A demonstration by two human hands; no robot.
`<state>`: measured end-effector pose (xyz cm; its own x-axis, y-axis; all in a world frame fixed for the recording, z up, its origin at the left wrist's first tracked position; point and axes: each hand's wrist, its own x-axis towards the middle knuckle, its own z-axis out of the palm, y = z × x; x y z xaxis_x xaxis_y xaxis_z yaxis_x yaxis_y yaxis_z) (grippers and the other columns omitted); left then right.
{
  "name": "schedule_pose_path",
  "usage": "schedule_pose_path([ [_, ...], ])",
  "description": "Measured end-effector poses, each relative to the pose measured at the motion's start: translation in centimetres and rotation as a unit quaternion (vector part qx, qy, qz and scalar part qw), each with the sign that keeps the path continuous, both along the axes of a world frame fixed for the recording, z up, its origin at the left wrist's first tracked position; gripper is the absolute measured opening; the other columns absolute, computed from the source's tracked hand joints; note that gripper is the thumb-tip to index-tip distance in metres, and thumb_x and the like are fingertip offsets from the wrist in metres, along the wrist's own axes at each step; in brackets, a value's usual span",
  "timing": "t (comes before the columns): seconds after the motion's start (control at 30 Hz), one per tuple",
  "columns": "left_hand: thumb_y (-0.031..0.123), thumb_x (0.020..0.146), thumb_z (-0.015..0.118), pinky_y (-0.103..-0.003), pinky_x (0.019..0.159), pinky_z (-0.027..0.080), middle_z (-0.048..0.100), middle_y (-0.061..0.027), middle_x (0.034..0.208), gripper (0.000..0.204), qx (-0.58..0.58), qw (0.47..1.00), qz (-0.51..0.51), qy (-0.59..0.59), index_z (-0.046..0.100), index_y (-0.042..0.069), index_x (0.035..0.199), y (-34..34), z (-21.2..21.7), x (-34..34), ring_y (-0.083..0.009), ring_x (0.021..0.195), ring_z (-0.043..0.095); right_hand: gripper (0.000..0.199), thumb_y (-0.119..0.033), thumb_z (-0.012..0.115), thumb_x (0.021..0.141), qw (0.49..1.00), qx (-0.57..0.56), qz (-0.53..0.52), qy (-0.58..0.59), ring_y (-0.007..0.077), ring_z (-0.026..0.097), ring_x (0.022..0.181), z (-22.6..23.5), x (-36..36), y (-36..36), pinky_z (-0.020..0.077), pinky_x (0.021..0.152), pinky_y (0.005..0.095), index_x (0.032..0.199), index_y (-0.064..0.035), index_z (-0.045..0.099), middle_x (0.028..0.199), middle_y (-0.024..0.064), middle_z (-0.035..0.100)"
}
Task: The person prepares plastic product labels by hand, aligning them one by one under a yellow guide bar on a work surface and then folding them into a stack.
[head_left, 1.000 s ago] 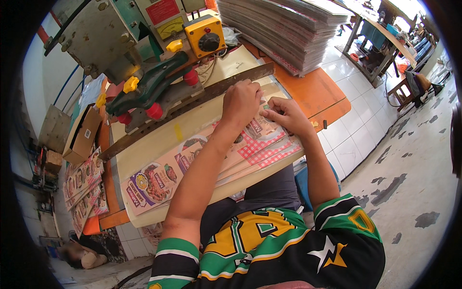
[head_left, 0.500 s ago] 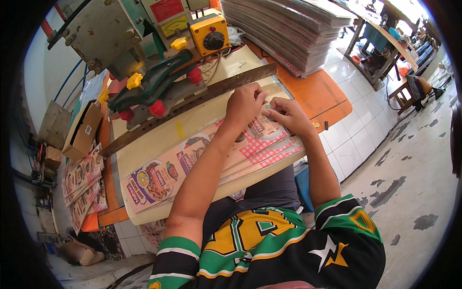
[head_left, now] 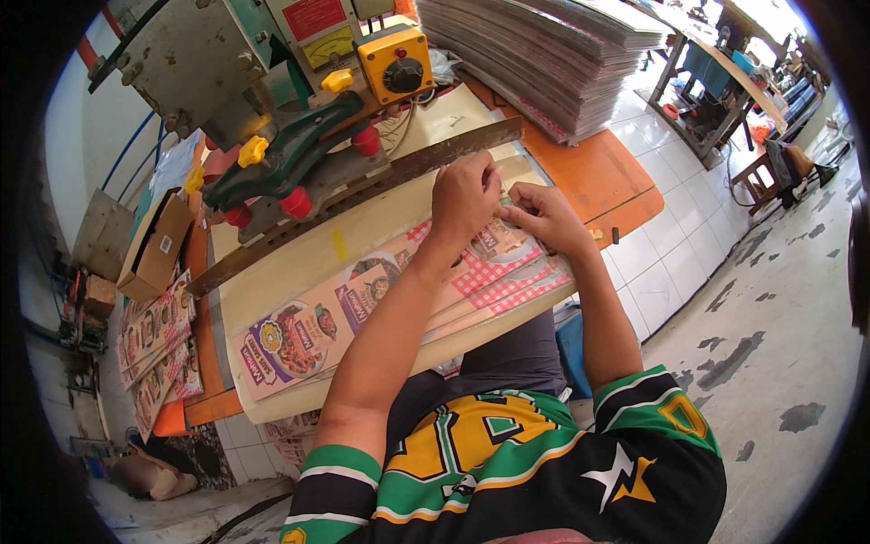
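A layered pile of long printed packaging sheets (head_left: 299, 340), pink with food pictures and red-checked ends, lies slantwise across the cream-covered work surface in front of me. At the pile's far right end, my left hand (head_left: 466, 201) is closed, its fingertips pinched together near the top sheet's corner. Whether anything is in that pinch is hidden. Close beside it, my right hand (head_left: 546, 218) is curled over the same corner, with thumb and fingers gripping the sheet's end. My left forearm covers part of the pile's middle.
Beyond the sheets runs a long metal bar (head_left: 426, 163), under a machine with a dark green bracket (head_left: 308, 145) and yellow knobs. A yellow control box (head_left: 394, 65) stands behind. A tall sheet stack (head_left: 544, 63) is at the back right; a cardboard box (head_left: 156, 245) and more printed sheets (head_left: 159, 335) lie left.
My left hand and forearm have shifted slightly to the right, with the wrist turned a little. My right hand stays nearly in place at the sheet's corner.
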<state>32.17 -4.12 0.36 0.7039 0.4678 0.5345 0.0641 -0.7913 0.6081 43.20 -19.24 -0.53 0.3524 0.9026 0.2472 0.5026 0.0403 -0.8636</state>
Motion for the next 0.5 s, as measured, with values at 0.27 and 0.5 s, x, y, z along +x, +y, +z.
schedule_pose_path([
  [0.27,0.010,0.087,0.066,-0.046,0.078,0.045,0.065,-0.0116,0.078,0.010,0.103,0.993,0.042,-0.044,0.059,0.007,0.080,-0.6,-0.1,0.2,-0.0329,0.082,0.064,0.040,-0.033,0.074,0.095,1.000,-0.008,-0.005,0.015,0.0118,0.039,0.058,0.7,-0.4,-0.2,0.0339,0.054,0.0328,0.080,0.0005,0.059,0.060,0.0038,0.048],
  [0.5,0.011,0.088,0.064,-0.047,0.068,0.048,0.064,-0.0152,0.073,0.013,-0.068,0.996,0.030,-0.042,0.058,0.002,0.079,-0.4,-0.2,0.3,-0.0369,0.072,0.064,0.047,-0.040,0.069,0.097,0.999,-0.008,-0.006,-0.049,0.0152,0.036,0.054,0.2,0.2,-0.1,0.0322,0.053,0.0348,0.074,0.0001,0.059,0.056,0.0050,0.044],
])
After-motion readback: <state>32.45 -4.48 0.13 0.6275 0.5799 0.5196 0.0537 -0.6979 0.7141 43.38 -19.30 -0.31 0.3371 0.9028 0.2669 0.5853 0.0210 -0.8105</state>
